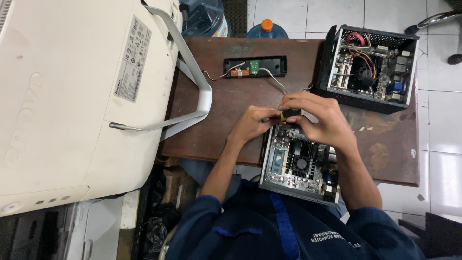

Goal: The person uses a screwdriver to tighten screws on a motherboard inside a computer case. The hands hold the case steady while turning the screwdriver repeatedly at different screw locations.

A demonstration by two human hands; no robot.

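Both hands at frame centre, right hand [317,118] clenched on yellow-black screwdriver handle [288,114], left hand [250,126] fingers pinching its shaft, over open small grey computer case [299,166], brown wooden counter [216,120].

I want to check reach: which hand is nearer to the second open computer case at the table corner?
Right. The right hand lies just beside the open black case; the left hand is farther away.

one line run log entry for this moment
left hand steadies screwdriver | right hand grips its handle | over open mini pc | second open case behind
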